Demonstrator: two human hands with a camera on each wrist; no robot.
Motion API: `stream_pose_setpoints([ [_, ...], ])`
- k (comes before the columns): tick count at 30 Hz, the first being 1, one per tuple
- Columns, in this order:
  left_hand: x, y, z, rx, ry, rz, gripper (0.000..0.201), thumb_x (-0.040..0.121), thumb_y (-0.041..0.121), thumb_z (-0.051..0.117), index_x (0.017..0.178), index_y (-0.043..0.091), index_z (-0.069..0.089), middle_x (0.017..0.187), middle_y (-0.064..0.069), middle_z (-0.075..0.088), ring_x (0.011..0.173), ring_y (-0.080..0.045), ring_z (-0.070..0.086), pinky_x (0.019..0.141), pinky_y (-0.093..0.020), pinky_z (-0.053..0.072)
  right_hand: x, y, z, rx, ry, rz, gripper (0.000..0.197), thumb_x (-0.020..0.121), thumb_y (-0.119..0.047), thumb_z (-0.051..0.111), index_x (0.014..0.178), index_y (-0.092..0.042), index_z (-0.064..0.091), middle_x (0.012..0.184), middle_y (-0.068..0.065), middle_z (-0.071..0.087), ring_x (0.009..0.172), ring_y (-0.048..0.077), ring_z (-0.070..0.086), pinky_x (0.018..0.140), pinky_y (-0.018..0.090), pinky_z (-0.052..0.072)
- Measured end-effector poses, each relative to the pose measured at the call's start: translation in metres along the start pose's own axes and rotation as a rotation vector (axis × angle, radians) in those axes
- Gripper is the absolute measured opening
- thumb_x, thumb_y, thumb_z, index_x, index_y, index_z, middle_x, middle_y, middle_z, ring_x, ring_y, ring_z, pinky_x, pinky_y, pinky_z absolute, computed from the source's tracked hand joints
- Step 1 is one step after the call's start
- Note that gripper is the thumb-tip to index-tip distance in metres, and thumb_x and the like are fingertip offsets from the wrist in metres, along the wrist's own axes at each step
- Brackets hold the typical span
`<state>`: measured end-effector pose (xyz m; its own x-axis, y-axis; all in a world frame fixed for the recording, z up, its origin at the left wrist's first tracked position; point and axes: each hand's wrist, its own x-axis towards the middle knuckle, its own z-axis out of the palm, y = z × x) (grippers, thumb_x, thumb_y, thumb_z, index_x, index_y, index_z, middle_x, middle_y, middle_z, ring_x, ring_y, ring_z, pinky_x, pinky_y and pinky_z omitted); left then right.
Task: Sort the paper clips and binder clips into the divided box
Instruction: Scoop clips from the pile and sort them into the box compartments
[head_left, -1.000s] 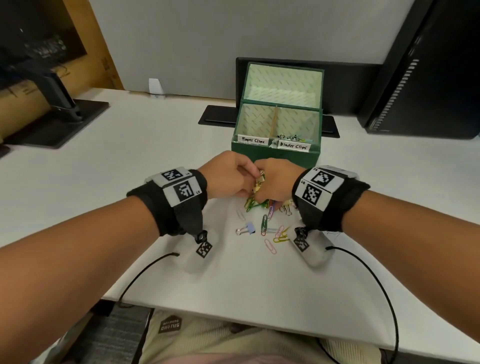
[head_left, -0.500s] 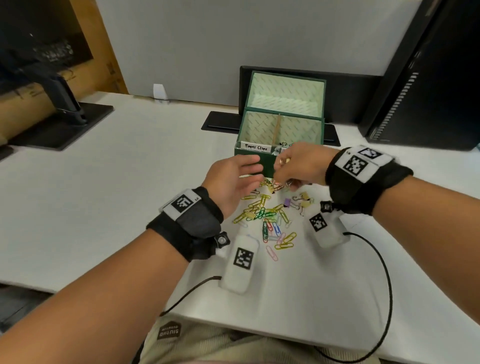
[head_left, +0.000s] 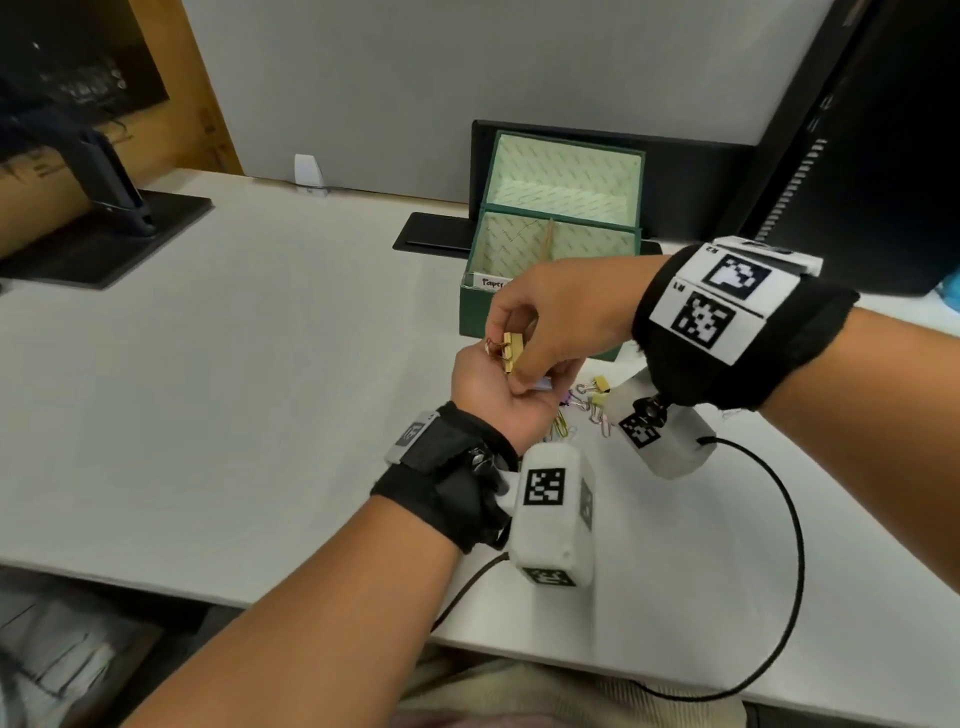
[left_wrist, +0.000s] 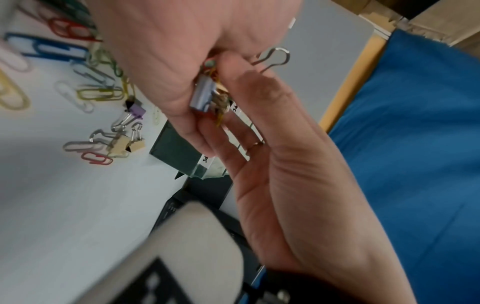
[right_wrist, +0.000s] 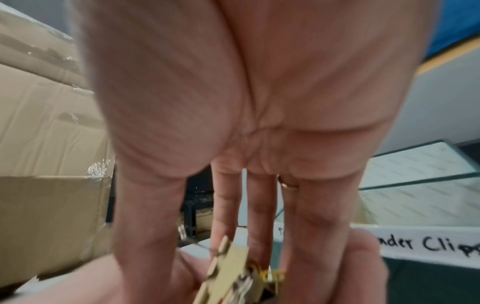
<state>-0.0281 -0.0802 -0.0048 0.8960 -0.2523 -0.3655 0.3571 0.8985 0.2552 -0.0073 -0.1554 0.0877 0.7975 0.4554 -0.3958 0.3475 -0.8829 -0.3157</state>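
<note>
Binder clips pinched by right hand over cupped, palm-up left hand holding clips.

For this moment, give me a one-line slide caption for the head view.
Right hand pinches tan binder clips over the cupped left hand, in front of the green divided box.

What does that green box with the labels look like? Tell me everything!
The green box sits on the white desk behind both hands. Its lid stands open at the back, lined with pale patterned paper like the inside. A thin divider splits it into two compartments. White handwritten labels run along the front rim; the right wrist view shows the one for binder clips. The right hand covers part of its front.
</note>
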Motion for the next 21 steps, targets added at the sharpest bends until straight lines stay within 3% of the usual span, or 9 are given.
stream_pose_setpoints([
  [3, 0.003, 0.006, -0.003, -0.103, -0.03, 0.007, 0.044, 0.096, 0.015, 0.024, 0.118, -0.001, 0.058, 0.115, -0.025, 0.062, 0.102, -0.04, 0.06, 0.089, -0.053, 0.051, -0.009, 0.001, -0.01, -0.047, 0.068, -0.035, 0.052, 0.077, -0.051, 0.073, 0.125, -0.039, 0.058, 0.123, -0.017, 0.061, 0.105, 0.005, 0.061, 0.096, 0.027, 0.046],
  [5, 0.002, 0.013, -0.005, -0.17, -0.068, -0.01, 0.042, 0.096, 0.016, 0.028, 0.111, -0.007, 0.06, 0.101, -0.029, 0.066, 0.099, -0.043, 0.06, 0.092, -0.053, 0.049, -0.017, 0.002, -0.02, -0.019, 0.18, -0.047, 0.05, 0.079, -0.057, 0.068, 0.125, -0.04, 0.057, 0.124, -0.018, 0.059, 0.108, 0.005, 0.058, 0.092, 0.025, 0.043],
  [7, 0.004, 0.025, -0.008, -0.167, -0.071, -0.025, 0.044, 0.098, 0.019, 0.028, 0.107, -0.009, 0.06, 0.095, -0.032, 0.065, 0.093, -0.045, 0.06, 0.09, -0.054, 0.05, -0.024, 0.007, -0.023, -0.002, 0.26, -0.048, 0.04, 0.077, -0.058, 0.068, 0.112, -0.038, 0.062, 0.111, -0.019, 0.063, 0.1, 0.004, 0.059, 0.08, 0.023, 0.044],
  [8, 0.006, 0.031, -0.01, -0.146, -0.056, -0.022, 0.047, 0.099, 0.021, 0.027, 0.106, -0.011, 0.06, 0.097, -0.033, 0.064, 0.091, -0.045, 0.06, 0.085, -0.053, 0.052, -0.027, 0.009, -0.021, -0.026, 0.255, -0.033, 0.037, 0.076, -0.058, 0.069, 0.106, -0.037, 0.063, 0.106, -0.018, 0.063, 0.097, 0.004, 0.058, 0.077, 0.024, 0.044],
  [10, 0.008, 0.046, -0.015, -0.125, -0.038, 0.007, 0.052, 0.1, 0.024, 0.026, 0.102, -0.015, 0.06, 0.099, -0.032, 0.063, 0.089, -0.044, 0.06, 0.084, -0.052, 0.052, -0.028, 0.018, -0.008, -0.134, 0.155, 0.038, 0.046, 0.072, -0.062, 0.07, 0.109, -0.036, 0.058, 0.112, -0.015, 0.06, 0.098, 0.008, 0.056, 0.084, 0.03, 0.047],
  [13, 0.011, 0.067, -0.025, -0.142, -0.026, 0.046, 0.05, 0.099, 0.022, 0.027, 0.101, -0.016, 0.06, 0.094, -0.032, 0.065, 0.09, -0.044, 0.061, 0.09, -0.051, 0.049, -0.029, 0.037, 0.023, -0.273, -0.06, 0.17, 0.09, 0.059, -0.071, 0.074, 0.135, -0.039, 0.038, 0.133, -0.009, 0.053, 0.112, 0.017, 0.052, 0.1, 0.039, 0.044],
  [16, 0.013, 0.081, -0.035, -0.125, -0.019, 0.052, 0.047, 0.098, 0.02, 0.029, 0.105, -0.014, 0.061, 0.096, -0.031, 0.066, 0.09, -0.042, 0.062, 0.093, -0.048, 0.049, -0.029, 0.053, 0.045, -0.315, -0.167, 0.298, 0.12, 0.048, -0.077, 0.076, 0.146, -0.038, 0.019, 0.139, -0.003, 0.049, 0.119, 0.022, 0.052, 0.103, 0.039, 0.043],
  [18, 0.016, 0.086, -0.041, -0.117, -0.02, 0.058, 0.046, 0.098, 0.019, 0.03, 0.105, -0.013, 0.062, 0.095, -0.03, 0.067, 0.09, -0.041, 0.063, 0.092, -0.046, 0.05, -0.026, 0.058, 0.055, -0.322, -0.174, 0.318, 0.115, 0.048, -0.078, 0.076, 0.142, -0.041, 0.018, 0.131, 0.001, 0.045, 0.111, 0.024, 0.055, 0.098, 0.039, 0.045],
  [21, 0.019, 0.088, -0.044, -0.122, -0.023, 0.048, 0.046, 0.1, 0.021, 0.032, 0.105, -0.013, 0.062, 0.097, -0.029, 0.066, 0.09, -0.041, 0.062, 0.082, -0.054, 0.052, -0.013, 0.056, 0.067, -0.199, -0.063, 0.208, 0.098, 0.059, -0.069, 0.077, 0.138, -0.042, 0.024, 0.118, -0.001, 0.039, 0.1, 0.02, 0.052, 0.093, 0.039, 0.047],
])
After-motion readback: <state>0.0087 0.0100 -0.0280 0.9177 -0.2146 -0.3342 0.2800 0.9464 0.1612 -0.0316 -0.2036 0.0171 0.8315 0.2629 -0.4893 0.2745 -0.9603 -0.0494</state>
